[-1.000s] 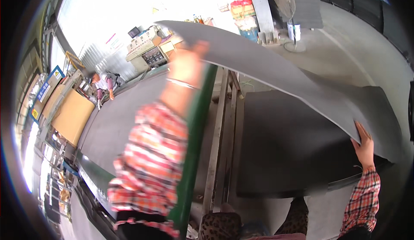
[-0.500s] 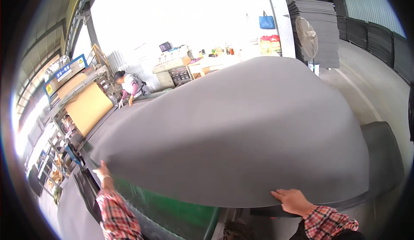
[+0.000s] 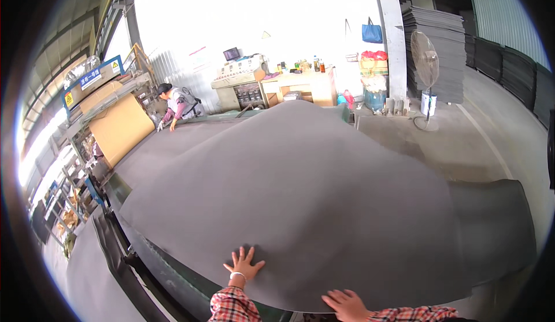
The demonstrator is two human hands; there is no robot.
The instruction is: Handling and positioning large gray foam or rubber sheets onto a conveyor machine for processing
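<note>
A large dark grey flexible sheet [image 3: 254, 177] covers most of the bench in front of me, with a raised bulge toward its far side. My left hand [image 3: 245, 264] lies flat on the sheet near its front edge, fingers spread, a white band round the wrist. To its right, my right hand [image 3: 346, 304] rests on the near edge with its fingers stretched over the top; its thumb does not show clearly. A strip of green table surface [image 3: 191, 281] shows under the sheet at the front left.
At the far left a person [image 3: 180, 103] leans over the sheet beside a machine with a tan roll [image 3: 122, 128]. Beyond stand a control console [image 3: 240, 73], a wooden desk [image 3: 315, 85] and a fan [image 3: 425, 59]. Stacked grey sheets [image 3: 436, 50] stand at the right rear.
The sheet's high-billowing far part has sunk and spread down. My left hand has left the left edge, moved right and now lies on top. My right hand has shifted left and nearer me.
</note>
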